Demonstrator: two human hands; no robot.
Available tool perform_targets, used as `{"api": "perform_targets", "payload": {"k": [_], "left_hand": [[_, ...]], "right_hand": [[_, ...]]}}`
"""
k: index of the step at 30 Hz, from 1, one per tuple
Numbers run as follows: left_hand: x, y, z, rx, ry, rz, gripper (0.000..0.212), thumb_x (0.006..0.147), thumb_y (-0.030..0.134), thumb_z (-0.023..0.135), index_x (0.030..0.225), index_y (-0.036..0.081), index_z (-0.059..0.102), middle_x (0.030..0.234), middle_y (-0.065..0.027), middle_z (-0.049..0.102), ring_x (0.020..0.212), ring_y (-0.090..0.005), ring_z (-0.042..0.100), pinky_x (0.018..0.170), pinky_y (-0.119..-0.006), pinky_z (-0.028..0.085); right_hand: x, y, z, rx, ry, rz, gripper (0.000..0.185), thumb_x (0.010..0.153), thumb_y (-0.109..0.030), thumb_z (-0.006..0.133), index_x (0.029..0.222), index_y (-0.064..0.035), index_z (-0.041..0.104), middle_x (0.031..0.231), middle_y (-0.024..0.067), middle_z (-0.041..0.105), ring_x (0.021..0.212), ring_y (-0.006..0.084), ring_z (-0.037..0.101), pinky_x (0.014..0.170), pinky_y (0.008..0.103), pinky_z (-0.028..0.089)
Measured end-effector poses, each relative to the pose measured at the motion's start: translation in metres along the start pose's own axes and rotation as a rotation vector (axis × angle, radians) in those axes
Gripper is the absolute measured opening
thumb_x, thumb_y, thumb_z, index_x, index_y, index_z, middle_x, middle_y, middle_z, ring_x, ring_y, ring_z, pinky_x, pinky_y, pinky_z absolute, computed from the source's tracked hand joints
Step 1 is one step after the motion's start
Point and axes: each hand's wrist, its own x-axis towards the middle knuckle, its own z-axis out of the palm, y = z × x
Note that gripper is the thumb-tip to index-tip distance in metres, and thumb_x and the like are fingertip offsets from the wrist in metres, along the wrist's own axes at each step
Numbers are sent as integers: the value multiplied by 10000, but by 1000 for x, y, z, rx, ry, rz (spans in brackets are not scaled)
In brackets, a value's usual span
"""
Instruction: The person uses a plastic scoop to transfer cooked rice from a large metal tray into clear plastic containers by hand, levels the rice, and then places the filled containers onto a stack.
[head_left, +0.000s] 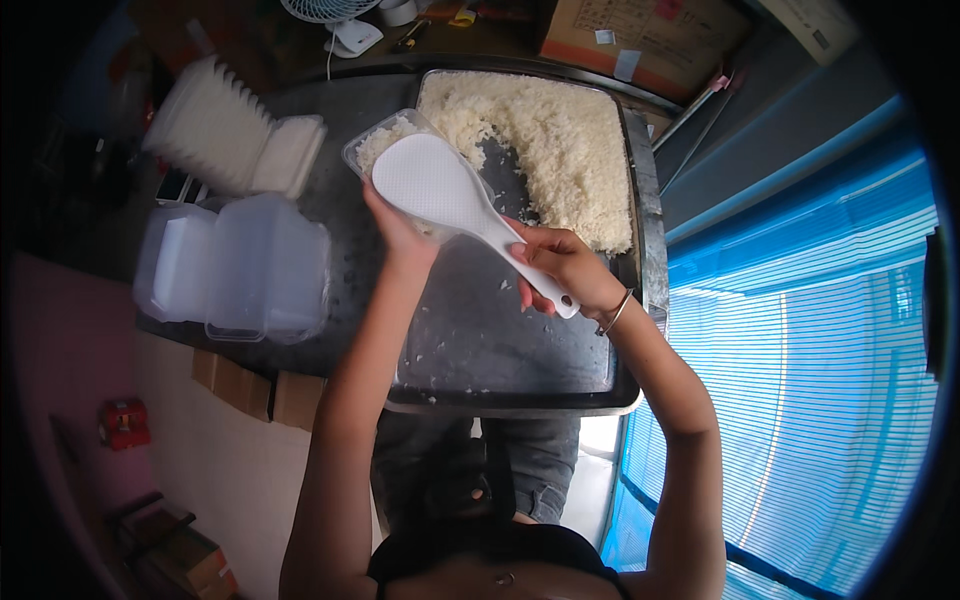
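My left hand (401, 225) holds a clear plastic container (352, 145) with white cooked rice (382, 140) in it, over the left edge of a large metal tray (510, 337). In my right hand (559, 262) is the handle of a white plastic rice paddle (427, 180); its broad dimpled blade lies over the container and hides much of the rice inside. A thick layer of cooked rice (577, 150) covers the far and right parts of the tray, with loose grains scattered on the bare metal nearer me.
Stacked clear containers (262, 262) stand on the table's left side, with stacks of translucent lids or containers (217, 135) behind them. A white fan (352, 34) and a cardboard box (637, 45) are beyond the tray. A blue striped sheet (795, 337) hangs at the right.
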Motion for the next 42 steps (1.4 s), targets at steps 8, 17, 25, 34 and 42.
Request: {"api": "perform_targets", "payload": {"k": [8, 17, 25, 34, 42], "left_hand": [[-10, 24, -11, -111, -166, -59, 527, 878, 455, 290, 1268, 109, 372, 1271, -66, 410, 1177, -257, 375, 971, -444, 299], [-20, 17, 2, -108, -80, -44, 451, 877, 423, 319, 1104, 85, 512, 1078, -61, 552, 1004, -225, 516, 864, -358, 411], [-29, -1, -17, -156, -104, -110, 453, 878, 431, 315, 1084, 81, 517, 1056, -59, 557, 968, -220, 525, 837, -363, 424], [-52, 22, -17, -134, -54, -231, 530, 866, 463, 321, 1257, 111, 386, 1283, -83, 406, 1163, -266, 399, 966, -428, 321], [-87, 46, -23, -69, 110, -226, 519, 861, 439, 295, 1227, 90, 413, 1214, -80, 464, 1085, -245, 469, 908, -389, 378]], "right_hand": [[-29, 17, -31, 582, -128, -51, 423, 922, -190, 344, 1313, -53, 258, 539, 145, 531, 281, 111, 366, 269, 203, 279], [-26, 47, 10, 394, -31, 110, 388, 902, -163, 402, 1281, -92, 365, 537, 173, 532, 311, 154, 425, 295, 233, 321], [-20, 45, 17, 470, -58, 170, 382, 906, -169, 392, 1282, -107, 359, 534, 170, 530, 299, 141, 401, 287, 227, 299], [-42, 80, -19, 537, 200, -136, 462, 908, -222, 363, 1307, -20, 247, 567, 136, 545, 343, 142, 441, 350, 233, 377], [-99, 103, -16, -233, 360, 160, 476, 844, -79, 516, 1290, -43, 351, 644, 44, 549, 498, 80, 515, 433, 220, 433]]}}
